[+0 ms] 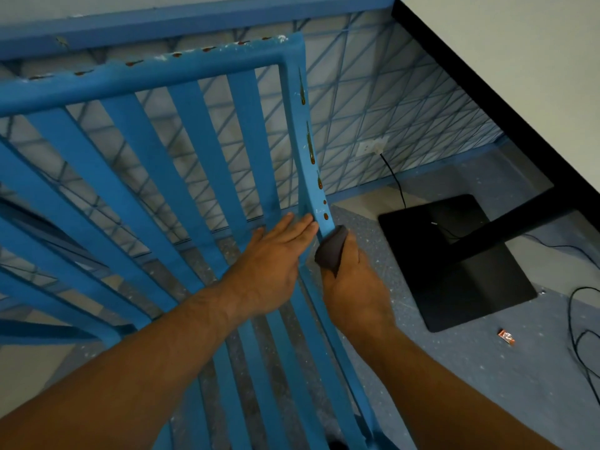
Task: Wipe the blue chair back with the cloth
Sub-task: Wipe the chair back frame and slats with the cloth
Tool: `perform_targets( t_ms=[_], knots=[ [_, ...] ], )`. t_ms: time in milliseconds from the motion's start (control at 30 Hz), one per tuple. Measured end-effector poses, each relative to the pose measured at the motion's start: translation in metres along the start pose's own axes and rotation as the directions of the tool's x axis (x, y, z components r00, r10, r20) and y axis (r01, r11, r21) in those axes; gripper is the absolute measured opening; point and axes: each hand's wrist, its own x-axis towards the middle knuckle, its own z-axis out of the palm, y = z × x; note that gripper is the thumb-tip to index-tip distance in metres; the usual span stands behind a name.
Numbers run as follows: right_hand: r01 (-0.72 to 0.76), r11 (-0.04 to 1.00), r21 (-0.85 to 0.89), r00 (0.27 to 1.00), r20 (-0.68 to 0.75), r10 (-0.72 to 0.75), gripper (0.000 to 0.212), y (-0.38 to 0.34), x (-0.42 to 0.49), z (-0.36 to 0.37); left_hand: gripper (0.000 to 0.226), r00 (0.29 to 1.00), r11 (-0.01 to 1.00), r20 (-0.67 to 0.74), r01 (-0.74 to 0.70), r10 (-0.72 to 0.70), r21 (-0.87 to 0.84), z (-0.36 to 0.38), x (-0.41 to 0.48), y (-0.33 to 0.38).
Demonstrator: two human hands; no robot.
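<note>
Clamping limp dark-grey cloth [331,251] in right grip [354,287] on right edge of rigid blue slatted chair back [146,79], left grip [269,264] flat, bracing.

i watch through one head-worn wide camera, tilted steeply down, close over the blue chair back [162,76]. the floor [470,352] lies beyond.

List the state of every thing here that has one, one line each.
blue chair back: dirty, top and right rails unwiped
brown drips: in streaks on those rails
cloth: bunched, pressed on the right rail by the lowest drip
right hand: curled round the cloth
left hand: fingers straight, resting on the rail
wall socket: cable plugged in
</note>
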Motion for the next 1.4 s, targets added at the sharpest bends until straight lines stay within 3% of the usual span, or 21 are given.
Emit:
perform_targets(
  t_ms=[67,133,233,300,367,467,533,633,667,733,800,933,1033,1233,1400],
  knots=[
    [-0.074,0.987,0.142,0.996,0.049,0.068,0.030,-0.007,0.015,-0.005,0.063,1.000,1.000,-0.016,-0.008,0.008,-0.019,-0.002,0.002,-0.002],
    [-0.089,0.975,0.204,0.995,0.058,0.079,0.027,-0.013,0.025,-0.007,0.062,0.999,0.999,-0.034,-0.012,0.010,-0.046,-0.005,0.004,-0.004],
    [-0.029,0.992,0.119,0.999,-0.035,0.033,0.035,-0.018,0.023,-0.002,0.059,0.996,0.997,-0.088,-0.015,0.008,-0.081,-0.009,0.006,-0.003],
    [0.037,0.999,-0.004,0.995,-0.091,-0.038,0.053,-0.016,0.017,0.003,0.059,0.994,0.996,-0.113,-0.012,0.001,-0.093,-0.013,0.008,-0.001],
    [0.103,0.993,-0.055,0.990,-0.088,-0.107,0.066,-0.011,0.011,0.005,0.059,0.992,0.994,-0.126,-0.015,0.002,-0.106,-0.017,0.009,0.000],
    [0.112,0.993,-0.025,0.993,-0.035,-0.113,0.070,-0.003,0.009,0.004,0.060,0.991,0.992,-0.133,-0.015,-0.002,-0.129,-0.022,0.011,0.001],
    [0.051,0.994,0.094,0.999,0.008,-0.052,0.059,-0.005,0.015,-0.002,0.058,0.990,0.988,-0.141,-0.016,-0.005,-0.152,-0.023,0.012,0.002],
    [-0.006,0.955,0.297,0.999,0.053,-0.010,0.011,-0.018,0.035,-0.010,0.057,0.990,0.979,-0.138,-0.005,-0.023,-0.205,-0.024,0.013,0.004],
    [0.012,0.949,0.316,0.999,0.034,-0.025,0.006,-0.024,0.040,-0.011,0.058,0.990,0.975,-0.138,0.001,-0.032,-0.222,-0.025,0.013,0.004],
    [0.010,0.955,0.296,1.000,-0.006,-0.008,0.016,-0.033,0.047,-0.006,0.057,0.988,0.963,-0.141,0.018,-0.058,-0.268,-0.028,0.014,0.005],
    [0.008,0.981,0.192,0.997,-0.080,0.008,0.039,-0.037,0.045,0.001,0.056,0.986,0.950,-0.146,0.033,-0.082,-0.310,-0.031,0.015,0.005],
    [0.114,0.993,0.012,0.988,-0.106,-0.112,0.070,-0.025,0.026,0.005,0.054,0.987,0.950,-0.134,0.041,-0.086,-0.311,-0.033,0.016,0.007],
    [0.094,0.995,-0.017,0.995,-0.029,-0.095,0.069,-0.010,0.014,0.003,0.053,0.989,0.954,-0.120,0.048,-0.087,-0.297,-0.034,0.015,0.006],
    [-0.106,0.979,0.172,0.991,0.097,0.091,0.034,-0.014,0.027,-0.010,0.054,0.986,0.953,-0.133,0.055,-0.098,-0.299,-0.035,0.015,0.005],
    [-0.045,0.978,0.204,0.998,-0.039,0.054,0.039,-0.045,0.058,-0.005,0.055,0.979,0.947,-0.170,0.054,-0.113,-0.317,-0.038,0.017,0.007]
  ],
)
